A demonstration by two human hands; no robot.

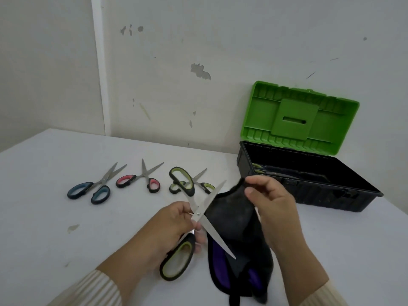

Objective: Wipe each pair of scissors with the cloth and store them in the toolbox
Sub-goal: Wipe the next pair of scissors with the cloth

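A pair of green scissors [196, 219] is held above the white table [55, 217] by the left hand [170, 226], which is closed around it near the pivot. The blades are spread wide into an X: one handle loop is seen low, just beside the left palm, and the other high, in front of the scissors lying further back. Part of the lower handle is hidden behind the fingers.

A dark cloth [234, 219] is pinched at its upper edge between thumb and fingers of the right hand [271, 208]. The cloth hangs down behind the lower blade, and purple patches are shown on it near the bottom. Its lower end is cut off by the frame edge, and it cannot be told whether the cloth touches the blade. Both wrists are covered by cream ribbed sleeves, only partly in view.

Three more pairs are laid in a row on the table, well apart from the hands: blue scissors [92, 188] at the left, pink scissors [141, 180] in the middle, and a second green pair [202, 184], half hidden behind the raised handle.

The toolbox [331, 195] is set at the right against the wall, its green lid [295, 115] propped open. The black interior is hard to make out; green-edged handles seem to lie at its left end.
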